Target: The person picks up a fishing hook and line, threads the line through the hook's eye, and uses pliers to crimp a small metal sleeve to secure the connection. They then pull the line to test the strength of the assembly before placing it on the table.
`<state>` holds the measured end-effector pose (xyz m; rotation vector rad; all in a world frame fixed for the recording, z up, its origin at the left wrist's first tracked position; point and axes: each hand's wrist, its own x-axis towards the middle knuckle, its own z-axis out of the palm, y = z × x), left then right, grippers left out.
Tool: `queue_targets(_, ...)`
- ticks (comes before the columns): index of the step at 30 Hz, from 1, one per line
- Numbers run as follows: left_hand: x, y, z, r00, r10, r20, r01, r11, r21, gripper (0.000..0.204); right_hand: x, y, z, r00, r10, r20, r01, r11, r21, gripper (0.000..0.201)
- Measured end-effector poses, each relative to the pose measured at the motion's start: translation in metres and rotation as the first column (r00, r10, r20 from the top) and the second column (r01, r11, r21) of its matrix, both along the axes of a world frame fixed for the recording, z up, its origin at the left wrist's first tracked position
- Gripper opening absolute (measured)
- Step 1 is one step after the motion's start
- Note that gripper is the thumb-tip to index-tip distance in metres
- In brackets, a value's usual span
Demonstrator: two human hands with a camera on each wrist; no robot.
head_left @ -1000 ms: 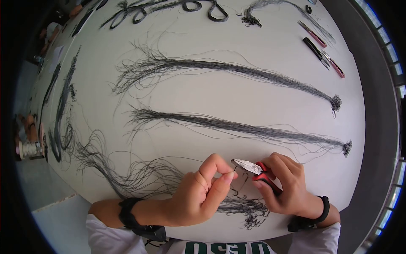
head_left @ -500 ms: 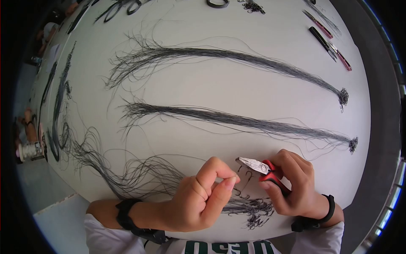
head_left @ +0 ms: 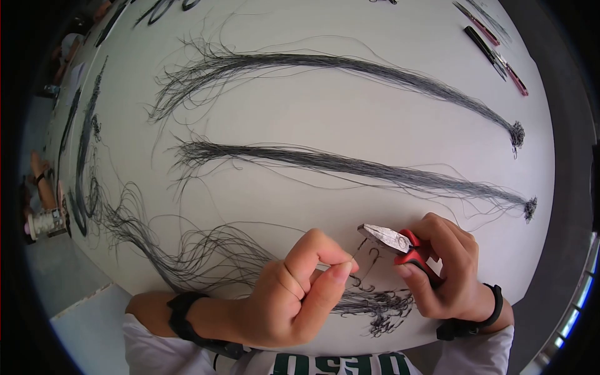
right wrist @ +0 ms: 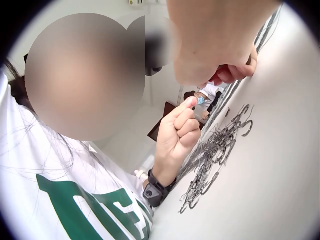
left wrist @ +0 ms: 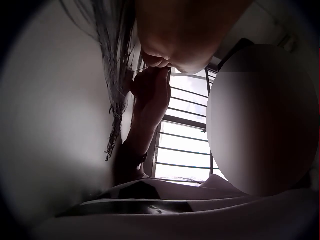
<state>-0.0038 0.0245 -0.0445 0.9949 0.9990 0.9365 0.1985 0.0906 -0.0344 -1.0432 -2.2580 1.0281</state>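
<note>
My left hand (head_left: pixel 300 287) pinches a thin strand between thumb and forefinger. In my right hand (head_left: pixel 447 262) I grip pliers (head_left: pixel 406 244) by their red and black handles, with the metal nose tilted toward my left fingertips. A small dark piece (head_left: pixel 362 242) shows just below the nose; whether the jaws hold it I cannot tell. Under both hands, a bundle of dark fish hooks (head_left: pixel 384 306) on lines lies on the table, and a single fish hook (head_left: pixel 375 253) shows beneath the pliers. The right wrist view shows the hooks (right wrist: pixel 215 155) beside my left hand (right wrist: pixel 177 130).
Two long bundles of dark line (head_left: pixel 350 164) (head_left: pixel 350 62) stretch across the white table (head_left: pixel 300 112), hooks clustered at their right ends. Loose, tangled line (head_left: pixel 212 250) spreads at the left. Small cutters (head_left: pixel 484 53) with dark and pink handles lie at the far right.
The pliers have moved away from my left fingertips, up and to the right, widening the gap. My left hand keeps its pinch, and the head view has shifted slightly.
</note>
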Motion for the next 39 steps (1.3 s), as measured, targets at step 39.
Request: queue_targets(39, -0.001, 0.011, 0.023, 0.984, -0.092, 0.154, 0.089, 0.996, 0.023, 0.014, 0.001, -0.031, -0.012, 0.957, -0.188, 0.219, 0.029, 0.816, 0.577, 0.034)
